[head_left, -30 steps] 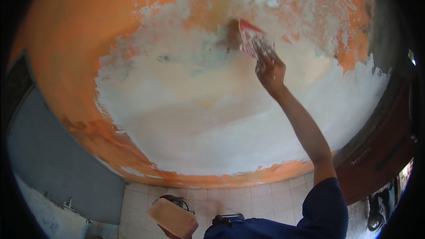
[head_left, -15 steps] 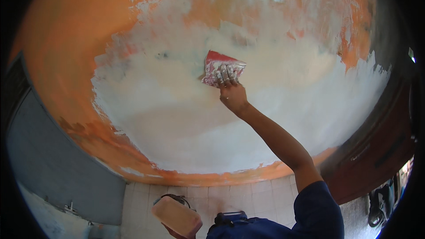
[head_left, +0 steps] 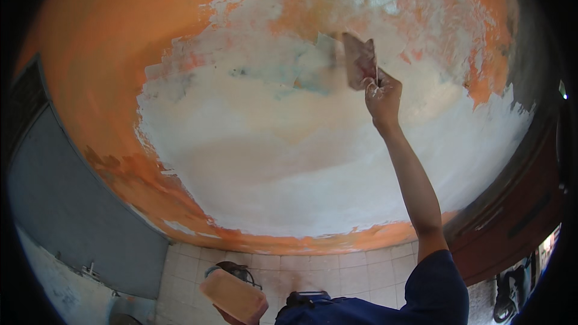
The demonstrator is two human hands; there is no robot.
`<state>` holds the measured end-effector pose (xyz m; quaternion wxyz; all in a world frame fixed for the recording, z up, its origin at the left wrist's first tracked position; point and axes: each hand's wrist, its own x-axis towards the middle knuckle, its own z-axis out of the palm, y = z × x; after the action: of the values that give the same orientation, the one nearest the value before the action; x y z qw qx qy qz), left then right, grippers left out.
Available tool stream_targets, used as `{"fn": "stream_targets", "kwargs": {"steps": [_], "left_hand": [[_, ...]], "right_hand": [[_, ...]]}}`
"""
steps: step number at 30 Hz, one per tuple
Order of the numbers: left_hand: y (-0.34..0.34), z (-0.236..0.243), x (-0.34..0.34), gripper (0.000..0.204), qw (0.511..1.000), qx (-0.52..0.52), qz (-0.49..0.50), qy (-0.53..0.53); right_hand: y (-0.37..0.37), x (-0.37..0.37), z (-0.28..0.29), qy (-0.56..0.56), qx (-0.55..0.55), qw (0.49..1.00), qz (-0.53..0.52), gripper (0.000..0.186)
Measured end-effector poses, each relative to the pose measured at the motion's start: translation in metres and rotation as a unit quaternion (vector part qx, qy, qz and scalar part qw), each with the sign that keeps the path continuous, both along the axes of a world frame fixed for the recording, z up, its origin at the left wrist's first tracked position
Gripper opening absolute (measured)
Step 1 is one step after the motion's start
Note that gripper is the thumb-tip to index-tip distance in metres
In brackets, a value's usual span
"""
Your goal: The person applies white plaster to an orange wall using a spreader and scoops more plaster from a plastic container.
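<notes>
We find the right hand [head_left: 383, 93] closed on a flat spreader [head_left: 359, 63], thumb on the near face, other fingers largely behind it; no left hand can be made out, so we cannot tell its fingers' state. The spreader stands at the upper middle of the wall [head_left: 259, 198], where the smooth white coat [head_left: 337, 189] gives way to patchy, part-covered orange; whether its edge touches is unclear. In our judgement, good spreading here calls for a low, steady blade angle, even pressure along the whole edge, and overlapping strokes feathered into the coat. Pale marks on the dark red panel [head_left: 512, 222] are too blurred to read; we note no legible brand or label.
</notes>
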<state>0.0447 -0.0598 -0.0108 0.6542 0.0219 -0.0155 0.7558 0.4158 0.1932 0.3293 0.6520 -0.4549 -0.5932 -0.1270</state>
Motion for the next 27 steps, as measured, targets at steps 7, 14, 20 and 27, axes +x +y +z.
{"fn": "stream_targets", "kwargs": {"steps": [7, 14, 20, 27], "left_hand": [[0.004, 0.029, 0.017, 0.068, 0.984, -0.144, 0.056, 0.093], [0.012, 0.021, 0.015, 0.068, 0.991, -0.125, 0.013, 0.054], [0.013, 0.015, 0.016, 0.069, 0.998, 0.011, -0.052, -0.015], [0.011, 0.063, 0.049, 0.073, 0.779, -0.119, 0.247, 0.564]], "right_hand": [[0.044, -0.018, -0.023, -0.316, 0.07, 0.931, -0.168, 0.063], [0.076, -0.032, -0.061, -0.382, -0.03, 0.898, -0.217, 0.064], [0.076, -0.039, -0.09, -0.36, -0.109, 0.917, -0.133, 0.05], [0.031, -0.058, -0.109, -0.309, -0.121, 0.943, -0.038, 0.053]]}}
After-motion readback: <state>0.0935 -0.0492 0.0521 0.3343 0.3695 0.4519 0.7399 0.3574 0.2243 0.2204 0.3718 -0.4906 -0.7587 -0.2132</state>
